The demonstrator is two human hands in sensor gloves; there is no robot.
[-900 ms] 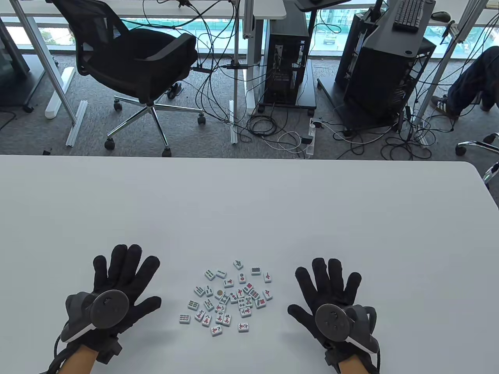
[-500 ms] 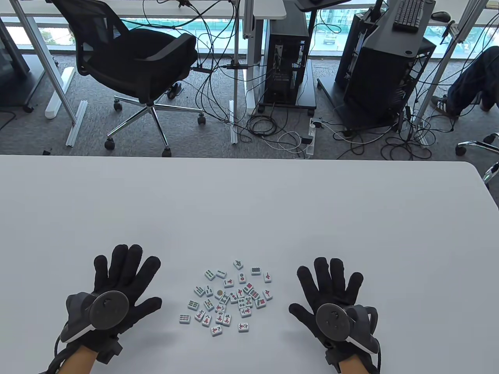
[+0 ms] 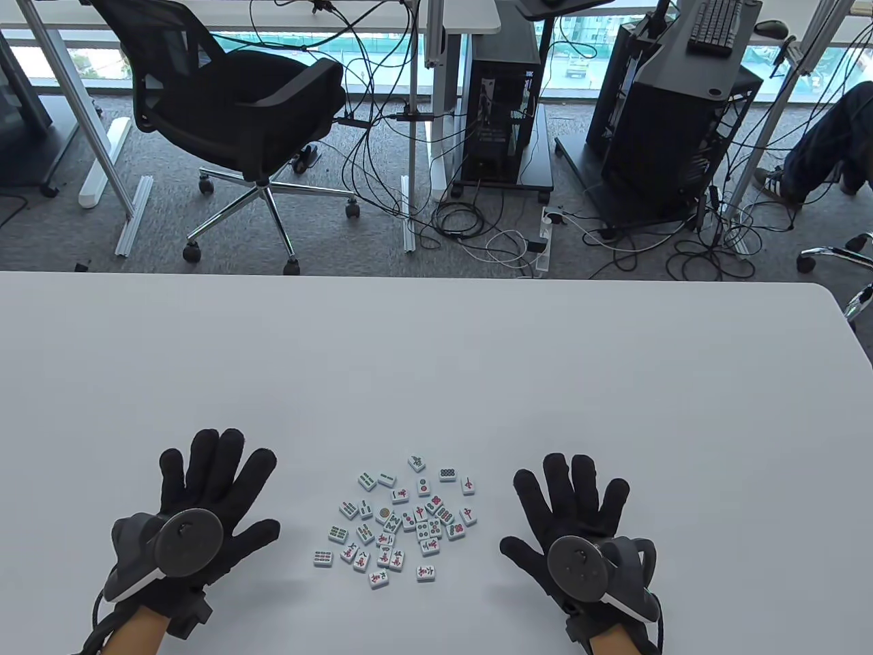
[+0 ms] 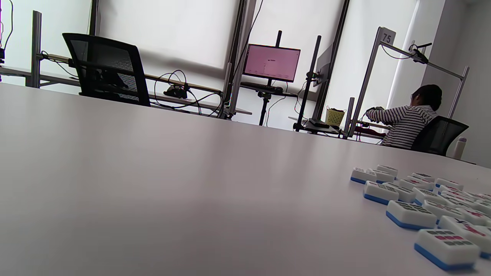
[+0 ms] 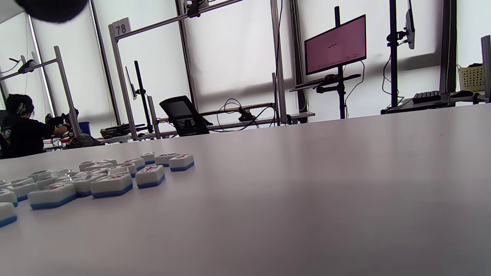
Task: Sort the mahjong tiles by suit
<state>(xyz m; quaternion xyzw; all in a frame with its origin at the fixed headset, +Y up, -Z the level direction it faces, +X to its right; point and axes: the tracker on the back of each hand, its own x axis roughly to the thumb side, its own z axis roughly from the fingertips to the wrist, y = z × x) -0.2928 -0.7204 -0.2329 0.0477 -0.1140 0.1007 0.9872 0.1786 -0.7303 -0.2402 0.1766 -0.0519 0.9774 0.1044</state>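
A loose cluster of mahjong tiles (image 3: pixel 402 522) lies face up on the white table (image 3: pixel 436 368), near its front edge. The tiles are white with blue backs and carry green, red and dark marks. My left hand (image 3: pixel 204 505) lies flat to the left of the cluster, fingers spread, holding nothing. To the right of the tiles my right hand (image 3: pixel 580 512) rests the same way, palm down and apart from them. In the left wrist view the tiles (image 4: pixel 425 207) sit at lower right. The right wrist view has the tiles (image 5: pixel 96 178) at lower left, and a dark fingertip (image 5: pixel 50 7) at the top left corner.
The table's far edge and rounded right corner (image 3: pixel 829 293) border a floor with an office chair (image 3: pixel 239 116), computer towers (image 3: pixel 501 102) and cables. A person (image 4: pixel 410 119) sits at another desk in the background.
Both hands have slid slightly toward the front edge of the table and stay flat. The tiles have not moved.
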